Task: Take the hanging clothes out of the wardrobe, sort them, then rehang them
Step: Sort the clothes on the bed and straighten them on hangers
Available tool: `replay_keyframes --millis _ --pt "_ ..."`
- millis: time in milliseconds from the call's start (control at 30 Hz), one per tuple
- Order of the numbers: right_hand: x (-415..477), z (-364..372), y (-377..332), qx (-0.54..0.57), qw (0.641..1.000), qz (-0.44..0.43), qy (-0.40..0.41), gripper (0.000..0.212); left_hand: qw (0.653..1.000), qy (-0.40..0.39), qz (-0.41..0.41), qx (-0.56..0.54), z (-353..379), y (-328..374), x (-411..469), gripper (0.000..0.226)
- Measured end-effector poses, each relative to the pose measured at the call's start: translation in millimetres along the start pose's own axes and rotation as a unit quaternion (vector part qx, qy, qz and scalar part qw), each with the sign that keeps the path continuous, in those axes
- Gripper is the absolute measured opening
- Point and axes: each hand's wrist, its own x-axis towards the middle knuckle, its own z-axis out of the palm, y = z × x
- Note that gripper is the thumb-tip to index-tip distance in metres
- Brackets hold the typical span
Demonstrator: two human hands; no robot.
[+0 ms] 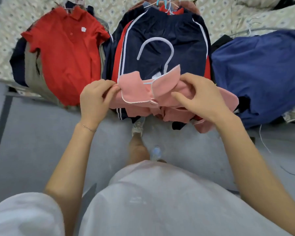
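Observation:
A pink collared shirt (136, 90) with white piping hangs on a white hanger (157, 46) over the bed's near edge. My left hand (95, 97) pinches the shirt's left shoulder. On the right shoulder, my right hand (201, 97) grips the fabric with curled fingers. Beneath the shirt lies a pile topped by navy shorts (162, 31) with white and red side stripes. A red polo shirt (66, 53) lies on another pile to the left. Blue garments (259, 72) lie to the right.
The piles rest on a bed with a patterned cover (114, 11). Several hangers (162, 2) stick out behind the middle pile. The bed's metal frame (2, 116) runs down at the left. My feet stand on a grey floor (41, 142).

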Motion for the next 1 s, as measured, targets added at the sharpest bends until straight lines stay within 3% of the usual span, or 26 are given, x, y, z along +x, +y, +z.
replay_keyframes --millis 300,500,733,1000 --pt "-59 36 -65 0.019 0.998 0.034 0.053 0.038 0.997 0.061 -0.018 0.039 -61 5 -100 0.020" --pt "-78 77 -111 0.025 0.998 0.051 0.038 0.040 0.999 0.006 0.002 0.052 -90 -18 -136 0.028" --pt "-78 129 -174 0.034 0.999 0.020 -0.001 0.033 0.995 0.036 -0.084 0.035 -137 -70 -181 0.039" --pt "-63 200 -248 0.038 0.999 -0.005 -0.025 0.040 0.978 0.117 -0.172 0.027 -191 -132 -214 0.031"
